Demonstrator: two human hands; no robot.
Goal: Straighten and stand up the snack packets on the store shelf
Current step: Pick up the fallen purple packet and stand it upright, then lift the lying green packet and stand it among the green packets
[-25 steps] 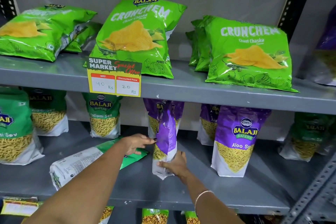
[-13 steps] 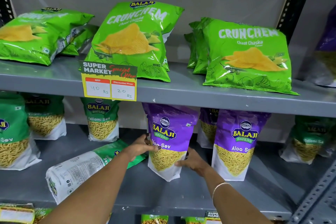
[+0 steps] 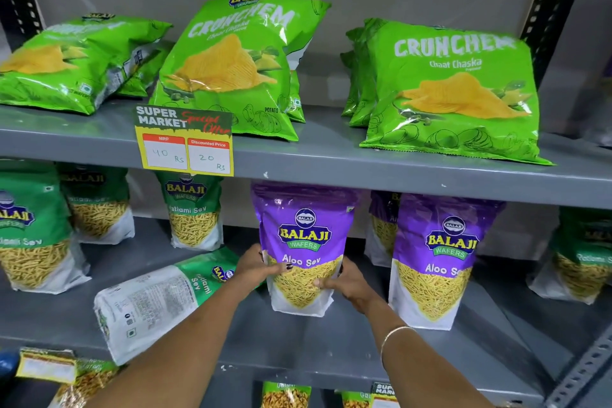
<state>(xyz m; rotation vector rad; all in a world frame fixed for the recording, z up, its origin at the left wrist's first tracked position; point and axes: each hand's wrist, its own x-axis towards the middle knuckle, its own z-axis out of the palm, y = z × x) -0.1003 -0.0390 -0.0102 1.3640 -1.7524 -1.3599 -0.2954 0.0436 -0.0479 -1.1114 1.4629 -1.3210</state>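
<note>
A purple Aloo Sev packet (image 3: 303, 235) stands upright, front facing me, in the middle of the grey lower shelf (image 3: 298, 341). My left hand (image 3: 256, 267) grips its left edge and my right hand (image 3: 344, 281) grips its lower right side. A green Ratlami Sev packet (image 3: 159, 301) lies flat on its back just left of my left arm. A second purple Aloo Sev packet (image 3: 437, 258) stands to the right, with another purple packet (image 3: 381, 222) partly hidden behind.
Green Ratlami Sev packets (image 3: 193, 212) stand at the back left and far left (image 3: 26, 228), one at far right (image 3: 583, 262). Green Crunchem chip bags (image 3: 231, 66) lean on the upper shelf (image 3: 331, 162), behind a price tag (image 3: 185, 146). More packets sit below.
The purple packet was turned from edge-on to face front and stood upright. Both hands shifted to its sides and stay on it.
</note>
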